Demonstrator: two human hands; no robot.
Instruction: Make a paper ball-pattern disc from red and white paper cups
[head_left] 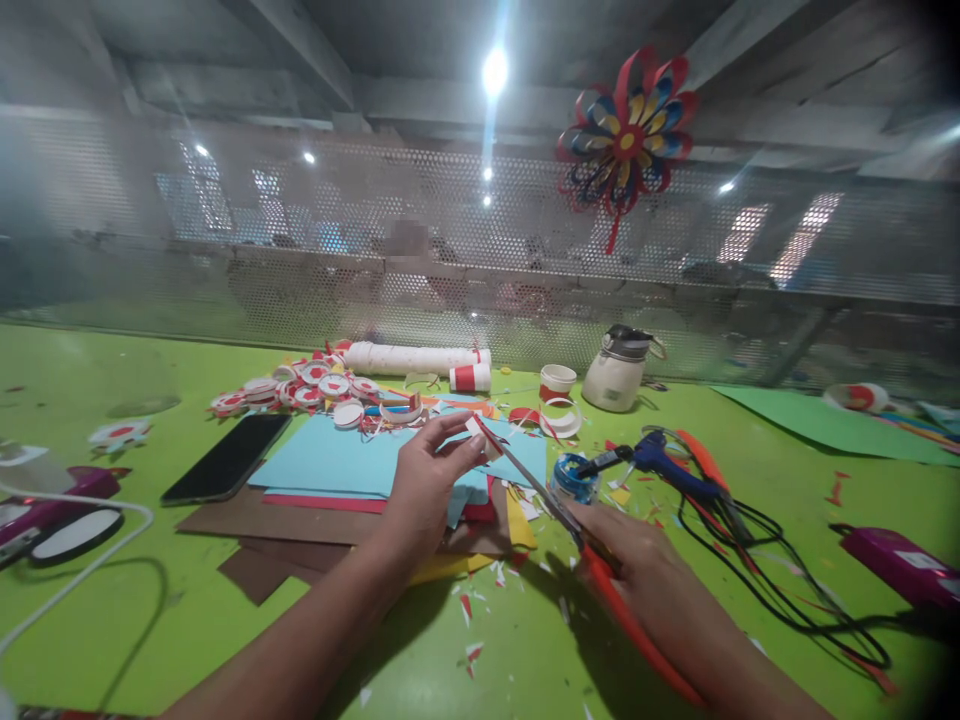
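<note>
My left hand (431, 475) pinches a small red and white paper piece (486, 438) between thumb and fingers, above the stack of coloured paper. In my right hand (637, 560) is a pair of scissors (607, 585) with orange-red handles. Their blades point up and left, with the tips at the paper piece; whether they touch it I cannot tell. Under my left hand lie light blue sheets (330, 455) on top of red, brown and yellow ones. Small red and white scraps (472, 655) are scattered on the green table between my forearms.
A glue gun (667, 460) with a blue body rests by a blue tape roll (574, 478), its cable looping rightward. Behind are cut cup pieces (315, 380), stacked paper cups (412, 358) and a bottle (616, 372). A phone (229, 458) lies left. A mesh screen (450, 250) bounds the far edge.
</note>
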